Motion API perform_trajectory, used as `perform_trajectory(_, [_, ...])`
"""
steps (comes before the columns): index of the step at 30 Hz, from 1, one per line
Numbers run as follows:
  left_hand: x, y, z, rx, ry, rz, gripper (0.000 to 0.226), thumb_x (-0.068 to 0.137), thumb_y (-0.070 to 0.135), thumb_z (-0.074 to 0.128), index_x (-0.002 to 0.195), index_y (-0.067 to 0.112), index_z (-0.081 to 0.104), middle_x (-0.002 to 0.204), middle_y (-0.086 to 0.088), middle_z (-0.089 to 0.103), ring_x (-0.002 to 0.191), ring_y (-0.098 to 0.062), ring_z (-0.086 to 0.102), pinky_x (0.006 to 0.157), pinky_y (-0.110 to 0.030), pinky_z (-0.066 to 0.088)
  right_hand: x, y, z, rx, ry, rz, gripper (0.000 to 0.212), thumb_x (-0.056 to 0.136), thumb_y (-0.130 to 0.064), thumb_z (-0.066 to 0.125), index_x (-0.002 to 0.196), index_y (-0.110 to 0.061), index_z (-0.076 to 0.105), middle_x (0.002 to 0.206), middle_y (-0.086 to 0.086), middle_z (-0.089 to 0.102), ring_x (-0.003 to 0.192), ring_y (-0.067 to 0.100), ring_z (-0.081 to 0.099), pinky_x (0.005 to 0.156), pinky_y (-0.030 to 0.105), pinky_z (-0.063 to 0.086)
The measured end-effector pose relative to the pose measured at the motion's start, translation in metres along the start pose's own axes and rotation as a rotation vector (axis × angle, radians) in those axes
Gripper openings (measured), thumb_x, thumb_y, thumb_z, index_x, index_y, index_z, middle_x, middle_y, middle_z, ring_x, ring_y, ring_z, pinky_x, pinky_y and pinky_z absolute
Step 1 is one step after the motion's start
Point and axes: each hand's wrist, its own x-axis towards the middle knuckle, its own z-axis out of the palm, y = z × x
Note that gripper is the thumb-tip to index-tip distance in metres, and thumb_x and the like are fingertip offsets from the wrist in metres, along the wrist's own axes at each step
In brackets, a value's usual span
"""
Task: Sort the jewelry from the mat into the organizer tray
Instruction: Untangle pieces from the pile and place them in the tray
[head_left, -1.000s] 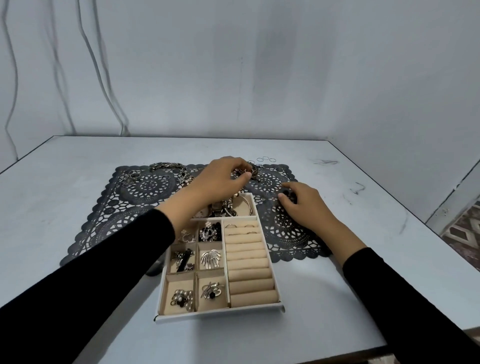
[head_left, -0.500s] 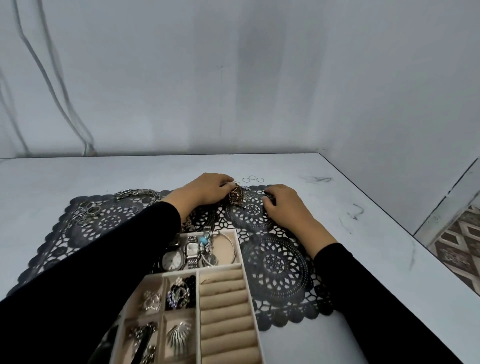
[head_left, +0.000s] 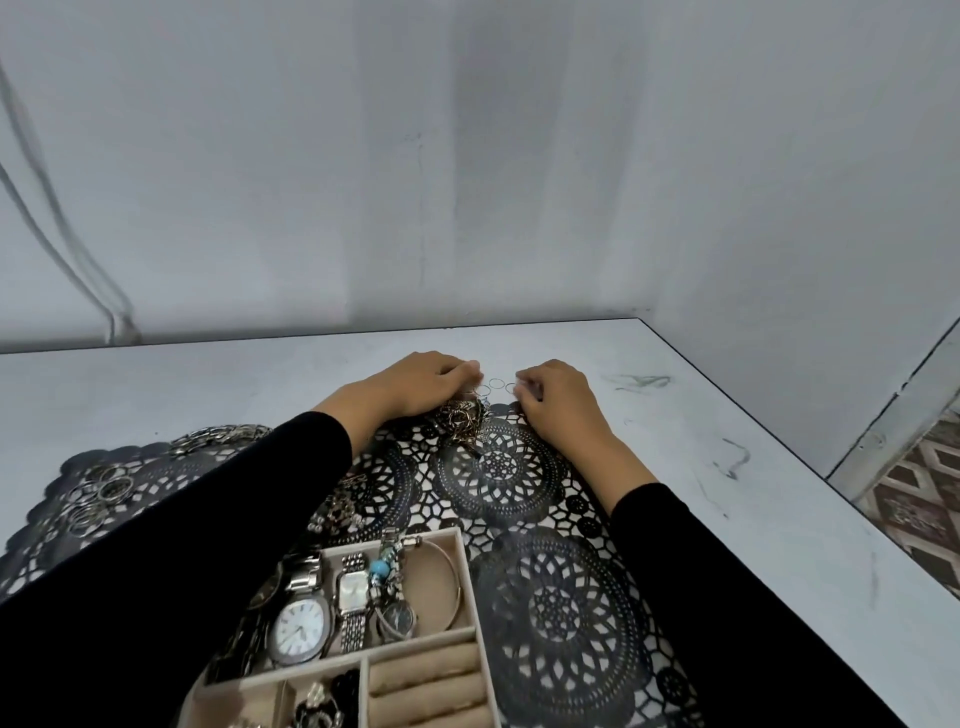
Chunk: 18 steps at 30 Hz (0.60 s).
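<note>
- Left hand and right hand: both at the mat's far edge, fingers curled down toward the surface. Whether either one pinches a piece cannot be told.
- Thin wire rings: on the bare table between the two hands, just past the mat. Likely hazard: on that hard, smooth top a nudged ring could roll or skid toward the wall.
- Tangle of chains: brassy links heaped at the mat's edge, beside the left hand's fingers. Likely hazard: links may snag in the lace holes, or drag a neighbouring piece along when lifted.
- Mat: black openwork lace with round medallions and a scalloped border.
- Tray: beige, with a soft-looking lining. Its far compartment holds metal watches and a slim bangle; padded ring rolls lie nearer.
- Loose rings and a link bracelet: unsorted on the mat's left side.
</note>
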Motion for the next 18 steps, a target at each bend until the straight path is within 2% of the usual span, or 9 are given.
perform_trajectory(2, [0.006, 0.001, 0.001, -0.015, -0.005, 0.009, 0.046, 0.103, 0.049, 0.033, 0.13, 0.027, 0.062, 0.136, 0.001, 0.059, 0.127, -0.018, 0.05, 0.102, -0.029, 0.033, 0.006, 0.001, 0.0, 0.022, -0.015, 0.019, 0.025, 0.091, -0.024, 0.06, 0.11, -0.011, 0.07, 0.108, 0.009, 0.061, 0.104, 0.022, 0.055, 0.082, 0.023, 0.037])
perform_trajectory(5, [0.016, 0.003, 0.003, -0.031, -0.011, 0.027, 0.041, 0.102, 0.047, 0.038, 0.128, 0.029, 0.063, 0.133, 0.002, 0.062, 0.124, -0.016, 0.052, 0.097, -0.026, 0.035, 0.014, 0.003, 0.0, 0.045, -0.037, 0.04, 0.019, 0.088, -0.025, 0.064, 0.102, -0.015, 0.072, 0.102, 0.004, 0.058, 0.098, 0.018, 0.056, 0.079, 0.022, 0.036])
perform_trajectory(10, [0.031, 0.003, 0.006, -0.082, -0.014, 0.042, 0.038, 0.094, 0.047, 0.056, 0.127, 0.028, 0.065, 0.135, 0.008, 0.06, 0.125, -0.011, 0.053, 0.105, -0.027, 0.037, 0.022, 0.006, -0.003, 0.072, -0.091, 0.043, 0.014, 0.087, -0.024, 0.065, 0.099, -0.017, 0.069, 0.097, -0.001, 0.05, 0.09, 0.011, 0.049, 0.079, 0.021, 0.033])
perform_trajectory(14, [0.036, 0.002, 0.006, -0.13, -0.002, 0.088, 0.027, 0.085, 0.04, 0.072, 0.11, 0.031, 0.072, 0.13, 0.016, 0.062, 0.118, -0.003, 0.055, 0.099, -0.02, 0.035, 0.027, 0.007, -0.002, 0.085, -0.131, 0.041, 0.012, 0.087, -0.021, 0.065, 0.098, -0.015, 0.066, 0.099, 0.001, 0.049, 0.093, 0.014, 0.05, 0.08, 0.022, 0.035])
perform_trajectory(18, [0.037, 0.0, 0.005, -0.154, 0.022, 0.107, 0.023, 0.08, 0.038, 0.077, 0.102, 0.031, 0.075, 0.124, 0.015, 0.065, 0.114, -0.002, 0.057, 0.097, -0.02, 0.038, 0.03, 0.01, -0.002, 0.092, -0.165, 0.03, 0.012, 0.087, -0.02, 0.064, 0.099, -0.017, 0.064, 0.1, 0.001, 0.049, 0.093, 0.015, 0.05, 0.08, 0.023, 0.036])
